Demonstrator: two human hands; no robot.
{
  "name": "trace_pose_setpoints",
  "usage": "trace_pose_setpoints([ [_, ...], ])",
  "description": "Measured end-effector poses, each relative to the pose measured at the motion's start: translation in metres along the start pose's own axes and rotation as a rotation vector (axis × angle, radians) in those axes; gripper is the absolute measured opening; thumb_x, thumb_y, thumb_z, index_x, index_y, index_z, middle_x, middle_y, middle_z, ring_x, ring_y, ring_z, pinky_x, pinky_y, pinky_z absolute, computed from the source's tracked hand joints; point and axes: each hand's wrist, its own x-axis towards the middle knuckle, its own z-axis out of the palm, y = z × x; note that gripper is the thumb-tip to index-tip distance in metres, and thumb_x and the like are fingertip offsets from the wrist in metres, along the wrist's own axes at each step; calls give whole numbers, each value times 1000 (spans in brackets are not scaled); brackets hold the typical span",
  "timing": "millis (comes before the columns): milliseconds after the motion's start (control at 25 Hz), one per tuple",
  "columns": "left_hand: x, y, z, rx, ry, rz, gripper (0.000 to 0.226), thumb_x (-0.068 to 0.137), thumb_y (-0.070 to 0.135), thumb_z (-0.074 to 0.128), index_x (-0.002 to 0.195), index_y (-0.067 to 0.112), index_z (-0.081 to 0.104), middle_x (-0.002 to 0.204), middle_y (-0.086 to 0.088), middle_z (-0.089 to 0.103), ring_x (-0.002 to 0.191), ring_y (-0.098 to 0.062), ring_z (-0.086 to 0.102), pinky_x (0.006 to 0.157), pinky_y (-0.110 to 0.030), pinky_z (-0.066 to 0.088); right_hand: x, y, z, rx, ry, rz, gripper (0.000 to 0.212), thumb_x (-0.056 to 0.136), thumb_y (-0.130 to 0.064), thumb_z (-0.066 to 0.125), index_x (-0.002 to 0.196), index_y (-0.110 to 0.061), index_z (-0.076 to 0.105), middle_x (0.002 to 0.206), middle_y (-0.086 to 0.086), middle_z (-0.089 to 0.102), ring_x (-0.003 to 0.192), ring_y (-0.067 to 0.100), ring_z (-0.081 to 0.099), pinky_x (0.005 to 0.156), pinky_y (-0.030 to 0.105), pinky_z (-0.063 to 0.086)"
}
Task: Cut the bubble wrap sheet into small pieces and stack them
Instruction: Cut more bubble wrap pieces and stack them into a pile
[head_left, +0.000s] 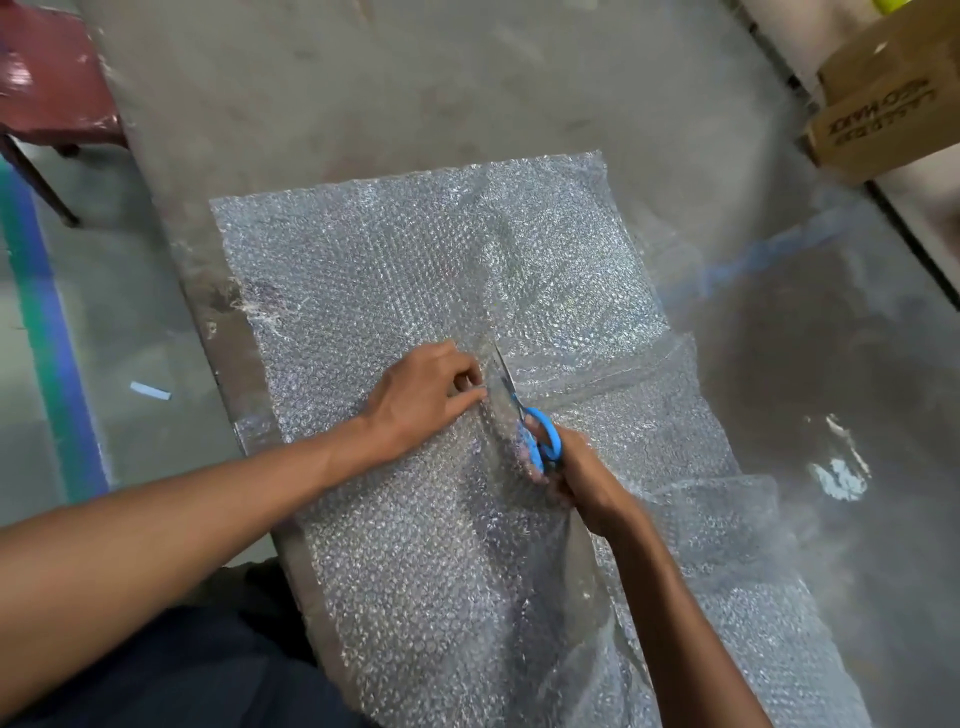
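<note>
1. A grey, scuffed metal-looking table top (363, 83) runs from the top of the frame down to the lower right, its left edge slanting from upper left toward the bottom centre.
2. A bubble wrap sheet (363, 270) lies flat on it, filling the middle and lower part of the frame, its far edge near mid-frame.
3. At the right, more bubble wrap (727, 519) lies crumpled in folds on the table.
4. A cardboard box (888, 98) shows at the upper right; whether it rests on the table cannot be told.
</note>
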Motion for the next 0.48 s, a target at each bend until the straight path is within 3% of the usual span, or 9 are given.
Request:
trace_pose_setpoints([
  [160, -3, 2, 0, 15, 28, 24, 25, 93, 46, 65, 106, 25, 70, 98, 13, 61, 94, -7, 59, 85, -27, 55, 7, -3, 6, 12, -52, -32, 50, 99, -71, 53, 85, -24, 62, 63, -6, 50, 49, 10, 31, 46, 27, 24],
  [360, -3, 1, 0, 57, 61, 23, 23, 92, 43, 67, 106, 25, 70, 102, 13, 59, 96, -6, 55, 86, -25, 53, 19, -12, 12, 20, -42, -74, 42, 102, -56, 60, 95, -14, 63, 75, 13, 47, 46, 9, 32, 39, 22, 26],
  [480, -3, -1, -4, 84, 97, 18, 20, 94, 39, 72, 105, 23, 69, 105, 12, 54, 96, -5, 53, 82, -20, 47, 20, -14, 12, 28, -72, -52, 46, 103, -58, 57, 89, -15, 63, 68, 6, 52, 44, 10, 30, 39, 22, 23],
])
